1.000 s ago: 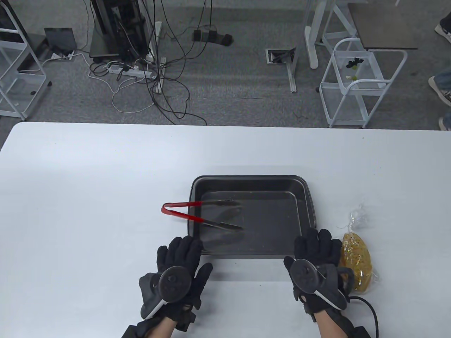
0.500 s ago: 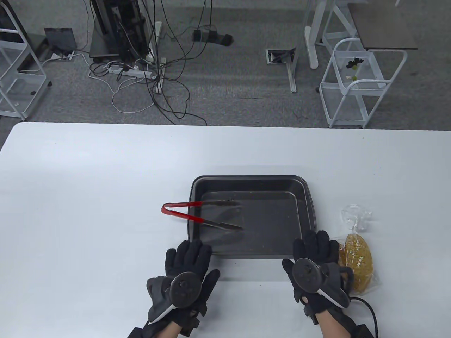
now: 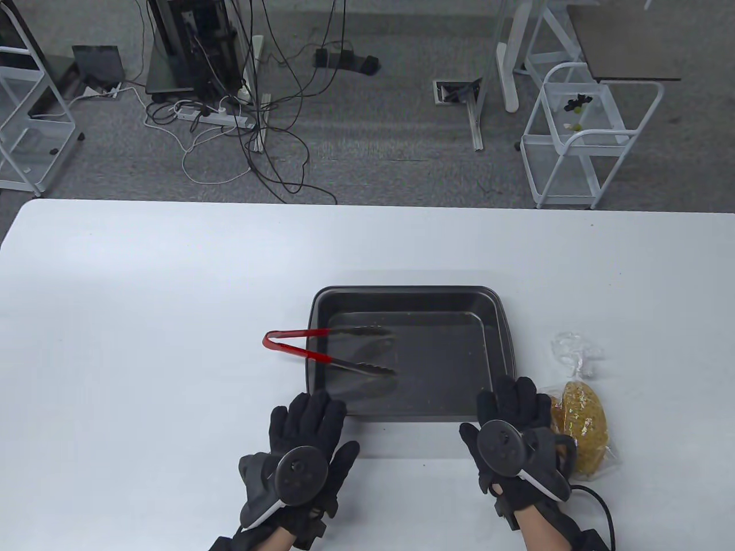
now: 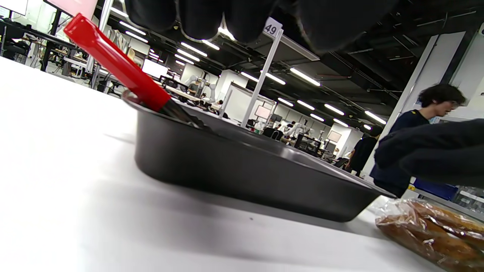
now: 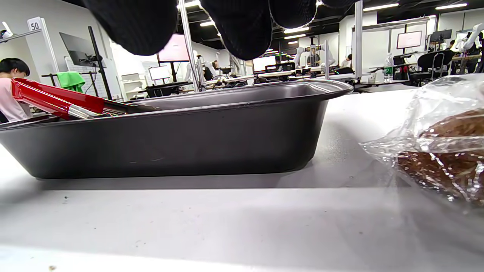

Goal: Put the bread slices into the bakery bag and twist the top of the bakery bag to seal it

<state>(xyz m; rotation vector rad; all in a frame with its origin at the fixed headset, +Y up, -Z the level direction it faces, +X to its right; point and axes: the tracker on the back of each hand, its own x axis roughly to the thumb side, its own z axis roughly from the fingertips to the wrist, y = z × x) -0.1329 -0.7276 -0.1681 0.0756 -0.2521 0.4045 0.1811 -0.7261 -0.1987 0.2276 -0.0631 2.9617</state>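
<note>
The clear bakery bag (image 3: 583,427) with brown bread slices inside lies on the table right of the tray, its twisted top (image 3: 574,351) pointing away from me. My right hand (image 3: 511,410) lies flat, fingers straight, over the tray's near right corner, just left of the bag (image 5: 446,151). My left hand (image 3: 307,425) is flat too, fingers straight at the tray's near left corner, holding nothing. The left wrist view shows the bag (image 4: 431,226) under my right hand (image 4: 435,151).
The dark baking tray (image 3: 495,321) sits mid-table and holds red-handled tongs (image 3: 298,344), handle end over its left rim. The tray wall (image 4: 245,170) fills both wrist views (image 5: 170,139). A cable (image 3: 597,499) trails from my right wrist.
My left hand slid right and slightly toward me. The bag shifted a little, and its twisted top spread and swung left. The right hand barely moved.
</note>
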